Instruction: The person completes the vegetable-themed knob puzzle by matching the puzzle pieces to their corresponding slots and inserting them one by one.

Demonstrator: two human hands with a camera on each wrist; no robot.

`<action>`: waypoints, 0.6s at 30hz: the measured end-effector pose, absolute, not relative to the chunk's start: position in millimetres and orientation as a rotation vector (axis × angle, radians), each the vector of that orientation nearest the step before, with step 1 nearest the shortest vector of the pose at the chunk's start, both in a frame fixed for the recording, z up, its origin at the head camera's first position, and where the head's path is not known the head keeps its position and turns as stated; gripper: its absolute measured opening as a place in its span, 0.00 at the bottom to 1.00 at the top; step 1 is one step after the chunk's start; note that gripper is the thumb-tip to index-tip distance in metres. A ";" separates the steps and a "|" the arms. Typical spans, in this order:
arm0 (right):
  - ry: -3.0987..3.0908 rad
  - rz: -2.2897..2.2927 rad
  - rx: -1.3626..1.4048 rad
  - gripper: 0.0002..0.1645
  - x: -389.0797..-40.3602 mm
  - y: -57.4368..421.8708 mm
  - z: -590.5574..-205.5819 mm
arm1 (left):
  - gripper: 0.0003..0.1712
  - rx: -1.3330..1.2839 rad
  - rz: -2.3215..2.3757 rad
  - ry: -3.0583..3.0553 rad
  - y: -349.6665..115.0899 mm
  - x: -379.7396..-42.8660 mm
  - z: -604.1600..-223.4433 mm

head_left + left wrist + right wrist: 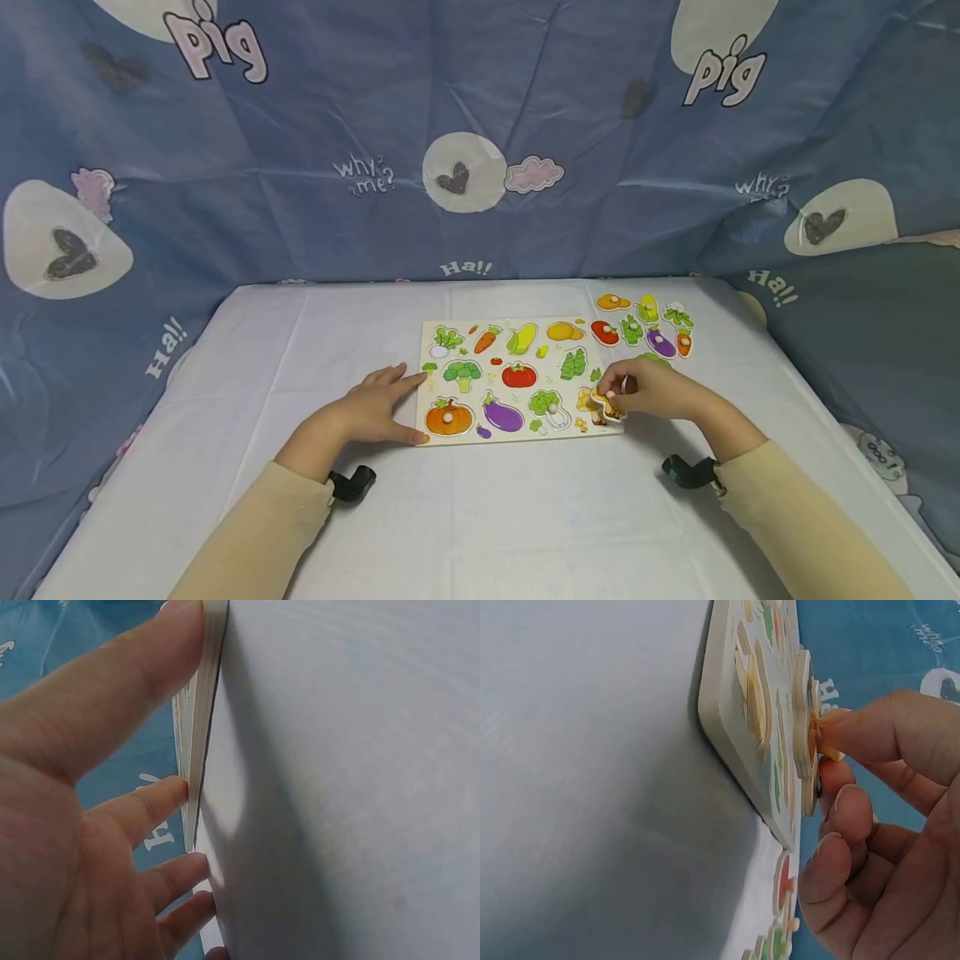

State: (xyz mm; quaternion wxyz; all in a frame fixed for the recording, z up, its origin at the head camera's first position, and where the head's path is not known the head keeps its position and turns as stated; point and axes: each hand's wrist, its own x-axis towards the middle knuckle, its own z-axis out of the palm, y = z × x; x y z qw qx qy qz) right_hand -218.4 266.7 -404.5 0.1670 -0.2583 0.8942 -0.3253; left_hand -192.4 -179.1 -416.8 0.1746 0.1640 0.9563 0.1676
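Wooden mushroom piece (pixel 608 407), knob (pixel 832 754) pinched in my right hand (pixel 651 388), needs its outline squared over the mushroom recess (pixel 583 400) just beneath; my left hand (pixel 377 406), fingers outstretched, braces the puzzle board (pixel 549 372) opposite.

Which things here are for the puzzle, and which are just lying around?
For the puzzle:
puzzle board
yellow-brown piece, pinched in the right hand
pumpkin piece and leafy green piece, sitting in the board
loose vegetable pieces

Just around it:
white tablecloth
blue patterned backdrop
black wrist gadgets, worn
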 end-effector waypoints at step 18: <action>2.483 -0.909 -0.757 0.07 -222.2 250.6 -409.4 | 0.61 0.471 0.480 2.717 -179.3 -192.3 -415.8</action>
